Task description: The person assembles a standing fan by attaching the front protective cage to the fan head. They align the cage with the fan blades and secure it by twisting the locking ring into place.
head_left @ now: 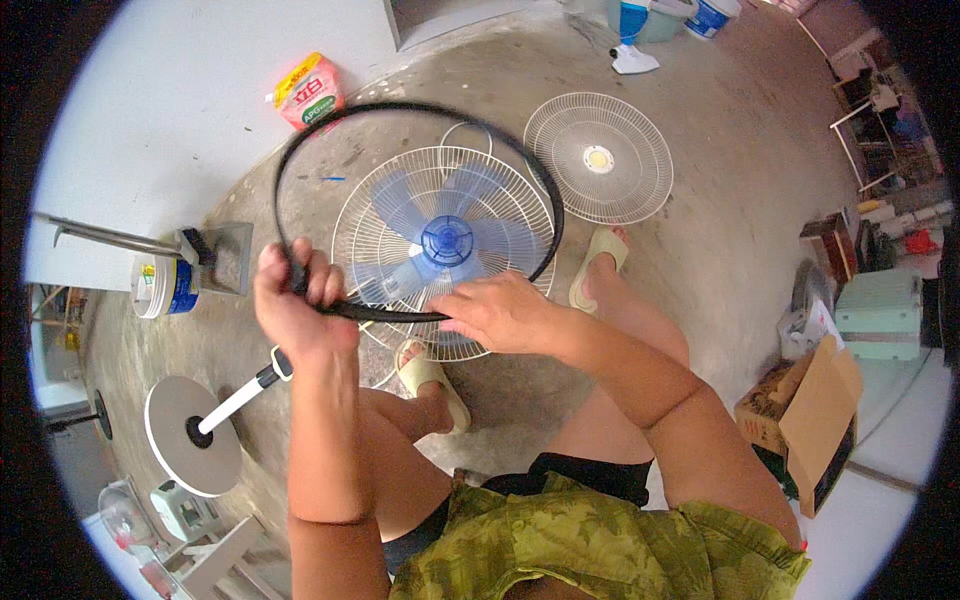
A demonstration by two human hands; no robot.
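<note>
A thin black hoop [400, 105], about as wide as the fan behind it, is held up in front of me. The fingers of my left hand [305, 300] wrap round its lower left side. My right hand [503, 313] grips the lower edge, with the fingers bent over it. Beyond the hoop, a fan with translucent blue blades [446, 240] sits in its white wire back guard [350, 205] on the floor between my feet. A round white front grille [598, 160] lies flat to its right.
To the left are a white fan stand with a round base [175, 437], a dustpan [228, 258] and a white-and-blue bucket [165, 285]. A red detergent pouch [308, 90] stands by the wall. An open cardboard box [800, 410] is at right; a blue spray bottle [632, 40] is far off.
</note>
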